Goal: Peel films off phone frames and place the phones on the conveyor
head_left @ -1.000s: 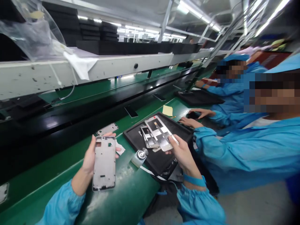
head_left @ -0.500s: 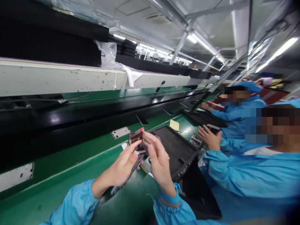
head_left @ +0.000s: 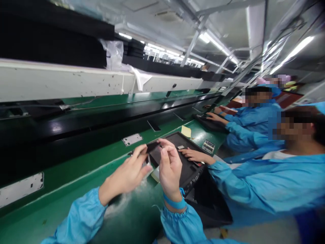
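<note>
Both my hands are raised together over the green bench edge [head_left: 83,176]. My left hand [head_left: 127,174] and my right hand [head_left: 169,166] each pinch one end of a thin dark strip [head_left: 153,145] held between them. It is small and partly hidden by my fingers. Behind my right hand lies a black tray [head_left: 188,159]. A co-worker's hand [head_left: 194,155] rests on that tray. A silver phone frame [head_left: 132,139] lies flat on the bench just beyond my left hand.
A black conveyor belt [head_left: 83,125] runs along the far side under a white shelf [head_left: 63,81] stacked with black trays. Another silver frame [head_left: 21,184] lies at far left. A yellow note [head_left: 186,131] sits past the tray. Co-workers in blue coats [head_left: 266,183] sit close on my right.
A second ago my left hand held a silver phone frame and my right took a strip from the tray. The frame is gone from my hand; both hands now hold the dark strip.
</note>
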A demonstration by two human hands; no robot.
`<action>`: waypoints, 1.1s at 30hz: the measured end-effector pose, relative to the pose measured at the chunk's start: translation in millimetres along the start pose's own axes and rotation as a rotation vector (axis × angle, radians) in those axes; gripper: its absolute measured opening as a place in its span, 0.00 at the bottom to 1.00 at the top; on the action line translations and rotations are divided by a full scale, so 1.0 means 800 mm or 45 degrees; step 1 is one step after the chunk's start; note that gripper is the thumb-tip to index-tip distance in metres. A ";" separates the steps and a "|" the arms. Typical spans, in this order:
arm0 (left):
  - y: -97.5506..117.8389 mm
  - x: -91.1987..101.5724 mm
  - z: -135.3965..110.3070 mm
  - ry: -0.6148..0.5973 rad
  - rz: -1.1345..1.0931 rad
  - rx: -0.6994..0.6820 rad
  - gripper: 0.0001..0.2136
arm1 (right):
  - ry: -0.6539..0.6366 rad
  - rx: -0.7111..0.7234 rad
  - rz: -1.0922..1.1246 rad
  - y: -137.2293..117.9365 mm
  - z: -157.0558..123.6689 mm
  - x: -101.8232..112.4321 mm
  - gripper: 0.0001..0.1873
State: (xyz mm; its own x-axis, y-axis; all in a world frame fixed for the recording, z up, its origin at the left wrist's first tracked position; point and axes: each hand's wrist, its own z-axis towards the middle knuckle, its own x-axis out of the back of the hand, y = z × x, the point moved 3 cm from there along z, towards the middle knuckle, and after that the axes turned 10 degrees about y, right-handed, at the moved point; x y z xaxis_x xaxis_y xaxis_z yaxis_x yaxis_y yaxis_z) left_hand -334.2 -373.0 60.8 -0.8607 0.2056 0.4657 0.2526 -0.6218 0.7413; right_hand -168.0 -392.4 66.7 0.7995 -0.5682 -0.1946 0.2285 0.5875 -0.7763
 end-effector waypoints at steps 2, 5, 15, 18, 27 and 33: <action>-0.017 0.030 0.008 0.284 -0.056 0.011 0.32 | -0.046 0.045 -0.086 0.013 -0.013 0.010 0.14; -0.040 0.075 0.010 0.600 -0.150 0.041 0.33 | -0.434 -0.095 -0.275 0.066 -0.055 0.010 0.13; -0.040 0.082 0.008 0.583 -0.399 0.162 0.40 | -0.954 -0.242 -0.727 0.168 -0.171 -0.013 0.05; -0.039 0.077 0.008 0.546 -0.431 0.208 0.39 | -0.914 -0.135 -0.861 0.167 -0.176 -0.010 0.05; -0.042 0.056 0.004 0.233 -0.608 0.483 0.41 | -0.347 -0.652 -0.119 0.153 -0.121 -0.020 0.35; -0.080 0.002 0.003 -0.029 -1.020 0.622 0.37 | -0.024 -1.036 0.336 0.128 -0.076 -0.026 0.36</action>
State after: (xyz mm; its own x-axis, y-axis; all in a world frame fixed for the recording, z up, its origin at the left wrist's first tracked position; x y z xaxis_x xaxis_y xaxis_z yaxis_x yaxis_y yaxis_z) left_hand -350.3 -330.9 15.1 -0.8509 0.4530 -0.2661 -0.2498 0.0966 0.9635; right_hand -194.8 -355.2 -45.2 0.7814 -0.4571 -0.4248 -0.4303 0.0983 -0.8973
